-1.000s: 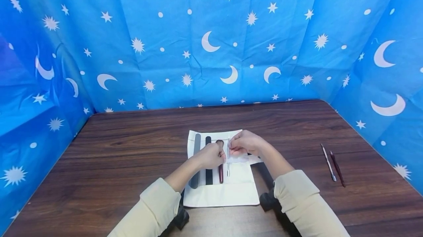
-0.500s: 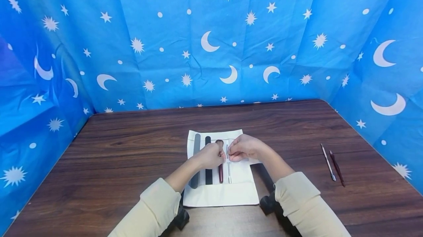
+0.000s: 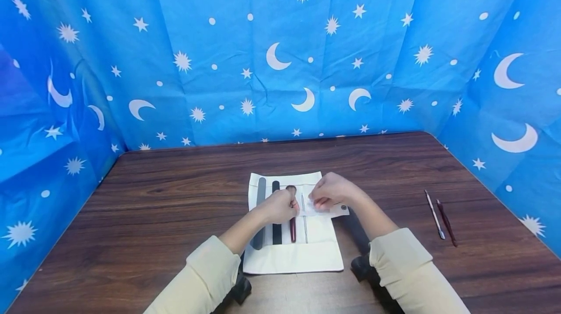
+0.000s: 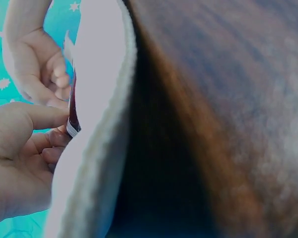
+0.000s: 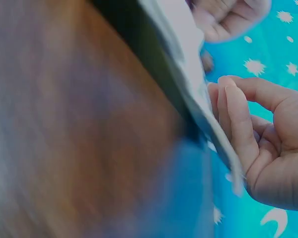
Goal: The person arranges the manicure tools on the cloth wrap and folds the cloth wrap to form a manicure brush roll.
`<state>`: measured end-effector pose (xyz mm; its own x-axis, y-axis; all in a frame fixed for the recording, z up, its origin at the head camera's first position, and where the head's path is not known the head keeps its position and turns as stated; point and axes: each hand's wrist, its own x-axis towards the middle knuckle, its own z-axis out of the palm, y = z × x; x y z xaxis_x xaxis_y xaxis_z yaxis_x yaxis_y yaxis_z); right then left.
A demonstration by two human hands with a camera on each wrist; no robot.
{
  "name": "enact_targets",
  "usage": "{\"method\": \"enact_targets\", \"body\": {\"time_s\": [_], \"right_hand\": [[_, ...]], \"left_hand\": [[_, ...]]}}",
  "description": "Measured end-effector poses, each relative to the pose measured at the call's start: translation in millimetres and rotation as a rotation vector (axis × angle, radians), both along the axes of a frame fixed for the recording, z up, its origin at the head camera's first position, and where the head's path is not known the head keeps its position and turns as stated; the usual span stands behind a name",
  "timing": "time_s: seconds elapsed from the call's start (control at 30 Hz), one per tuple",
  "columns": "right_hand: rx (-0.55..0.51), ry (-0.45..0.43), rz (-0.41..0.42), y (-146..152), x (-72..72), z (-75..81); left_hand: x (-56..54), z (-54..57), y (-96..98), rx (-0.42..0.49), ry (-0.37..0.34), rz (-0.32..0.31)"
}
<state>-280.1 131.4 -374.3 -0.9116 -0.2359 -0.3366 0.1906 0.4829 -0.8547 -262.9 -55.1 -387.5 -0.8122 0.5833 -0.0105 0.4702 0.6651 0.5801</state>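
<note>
A white fabric tool roll (image 3: 293, 260) lies spread on the table. Side by side on it are a grey nail file (image 3: 259, 207), a black nail file (image 3: 277, 234), a dark red-handled brush (image 3: 292, 231) and a thin metal tool (image 3: 306, 230). My left hand (image 3: 278, 207) pinches the white strap (image 3: 335, 212) beside the brush handle; thumb and forefinger meet there in the left wrist view. Over the strap's right part, my right hand (image 3: 334, 191) has its fingers lightly bent and nothing visible between them. In the right wrist view its fingertips (image 5: 231, 89) are right at the fabric.
Two more slim tools, a metal one (image 3: 435, 214) and a dark red one (image 3: 447, 224), lie apart on the table's right side. A blue star-and-moon cloth (image 3: 219, 85) hangs behind the dark wooden table (image 3: 153, 216).
My right hand slid the metal tool down towards me under the strap, then let go and drew back slightly right. The tool now looks thinner. My left hand stays in place.
</note>
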Motion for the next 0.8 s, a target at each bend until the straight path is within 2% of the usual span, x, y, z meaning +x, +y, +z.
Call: {"method": "enact_targets", "body": {"time_s": [0.17,0.37,0.57,0.67,0.8], "right_hand": [[-0.059,0.028,-0.035,33.4,1.2,15.8],[-0.107,0.105,-0.086,90.1,13.9,30.5],[-0.055,0.202,-0.198,140.7,30.2,35.2],[-0.008,0.203,-0.225,161.4,36.5,33.3],[0.113,0.19,-0.219,183.7,41.6,27.8]], "left_hand": [[-0.4,1.0,5.1,-0.03,0.024,0.021],[2.0,4.8,18.4,-0.058,0.025,0.057],[5.1,4.8,27.9,-0.113,0.032,0.057],[4.3,3.0,27.9,-0.144,0.044,0.061],[2.2,1.4,26.4,-0.167,0.039,0.064]]}}
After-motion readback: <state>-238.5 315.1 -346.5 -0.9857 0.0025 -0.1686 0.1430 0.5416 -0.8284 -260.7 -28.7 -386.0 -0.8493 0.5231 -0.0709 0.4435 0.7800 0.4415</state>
